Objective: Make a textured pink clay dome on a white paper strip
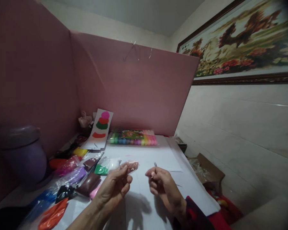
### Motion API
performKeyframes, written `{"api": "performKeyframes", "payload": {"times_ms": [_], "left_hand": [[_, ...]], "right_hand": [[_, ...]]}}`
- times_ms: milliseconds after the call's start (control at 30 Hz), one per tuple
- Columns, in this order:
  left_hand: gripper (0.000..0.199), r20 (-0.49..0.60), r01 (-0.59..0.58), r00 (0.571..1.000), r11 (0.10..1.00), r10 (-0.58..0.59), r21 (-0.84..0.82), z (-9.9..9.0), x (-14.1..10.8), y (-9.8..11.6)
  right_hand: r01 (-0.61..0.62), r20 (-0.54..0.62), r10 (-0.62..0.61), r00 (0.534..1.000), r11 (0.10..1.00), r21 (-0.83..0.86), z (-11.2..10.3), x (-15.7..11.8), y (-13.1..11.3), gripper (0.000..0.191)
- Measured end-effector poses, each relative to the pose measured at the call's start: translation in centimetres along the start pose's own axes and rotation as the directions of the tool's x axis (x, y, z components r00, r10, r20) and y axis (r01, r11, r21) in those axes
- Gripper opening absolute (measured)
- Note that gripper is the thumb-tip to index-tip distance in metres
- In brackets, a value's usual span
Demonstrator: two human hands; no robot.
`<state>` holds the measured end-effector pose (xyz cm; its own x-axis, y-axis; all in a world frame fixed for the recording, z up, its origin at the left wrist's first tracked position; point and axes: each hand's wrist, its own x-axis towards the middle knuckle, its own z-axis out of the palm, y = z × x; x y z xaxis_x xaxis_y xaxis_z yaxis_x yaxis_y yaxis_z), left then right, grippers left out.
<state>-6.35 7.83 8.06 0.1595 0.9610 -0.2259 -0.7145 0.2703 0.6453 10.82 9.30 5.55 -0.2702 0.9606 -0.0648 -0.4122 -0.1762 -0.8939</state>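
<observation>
My left fingers (pixel 128 179) pinch a pink clay packet (pixel 133 165); my right fingers (pixel 153 191), just across, hold a small pink lump (pixel 153 174). Some seems portioned out, more apparently left inside.

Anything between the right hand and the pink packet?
Nothing visible: the gap between the right hand, which pinches a small pink piece, and the pink packet in the left hand looks open. A pronged tool shows just beyond the right hand.
</observation>
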Motion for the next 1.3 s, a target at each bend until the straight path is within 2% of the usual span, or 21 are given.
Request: {"api": "performKeyframes", "payload": {"times_ms": [133,267,467,600,667,733,833,900,967,1033,1100,1200,1300], "left_hand": [[0.011,0.058,0.007,0.998,0.999,-0.005,-0.040,0.5,0.9,-0.1],[0.020,0.098,0.061,0.994,0.997,-0.056,-0.039,-0.4,1.7,-0.5],[0.021,0.167,0.079,0.983,0.996,-0.073,-0.029,-1.8,1.7,-1.1],[0.020,0.083,0.082,0.994,0.996,-0.078,-0.046,-1.8,1.3,-1.3],[0.022,0.044,0.071,0.997,0.997,-0.070,-0.041,-1.7,1.2,-1.4],[0.020,0.072,0.052,0.996,0.999,-0.052,0.004,-1.7,1.2,-1.7],[0.013,0.121,-0.009,0.993,0.992,-0.007,0.129,-1.7,1.5,-2.1],[0.017,0.136,-0.046,0.991,0.977,0.018,0.206,-1.8,1.5,-2.4],[0.021,0.183,-0.074,0.983,0.966,0.028,0.248,-1.9,1.6,-2.6],[0.022,0.254,-0.103,0.967,0.959,0.033,0.265,-2.0,1.6,-2.7],[0.024,0.286,-0.114,0.958,0.954,0.031,0.277,-2.2,1.7,-2.7],[0.023,0.221,-0.077,0.975,0.958,0.015,0.277,-2.4,1.7,-2.5],[0.024,0.171,-0.011,0.985,0.972,-0.030,0.234,-2.0,1.3,-2.1]], "right_hand": [[0.073,0.064,-0.071,0.995,0.997,-0.027,0.8,0.7,-1.9,0.017],[0.146,0.123,-0.133,0.983,0.984,-0.102,1.4,1.5,-2.7,0.026],[0.147,0.132,-0.116,0.984,0.956,-0.254,1.0,1.8,-0.6,0.020],[0.236,0.206,-0.158,0.966,0.865,-0.443,1.2,0.4,0.5,0.030],[0.336,0.216,-0.260,0.941,0.790,-0.512,1.3,-0.4,0.6,0.027],[0.422,0.202,-0.376,0.904,0.720,-0.551,1.3,-0.8,0.7,0.021],[0.555,0.201,-0.557,0.806,0.594,-0.582,1.1,-1.0,0.6,0.009],[0.626,0.225,-0.644,0.731,0.501,-0.598,0.9,-0.9,0.6,0.008],[0.648,0.225,-0.683,0.695,0.459,-0.608,0.7,-0.9,0.6,0.011],[0.631,0.181,-0.687,0.703,0.486,-0.604,0.5,-0.8,0.7,0.012],[0.585,0.104,-0.654,0.749,0.579,-0.568,0.4,-0.6,0.8,0.011],[0.468,-0.013,-0.525,0.851,0.770,-0.433,0.4,-0.1,0.9,0.015],[0.381,-0.081,-0.417,0.906,0.882,-0.278,0.2,0.6,1.2,0.019]]}}
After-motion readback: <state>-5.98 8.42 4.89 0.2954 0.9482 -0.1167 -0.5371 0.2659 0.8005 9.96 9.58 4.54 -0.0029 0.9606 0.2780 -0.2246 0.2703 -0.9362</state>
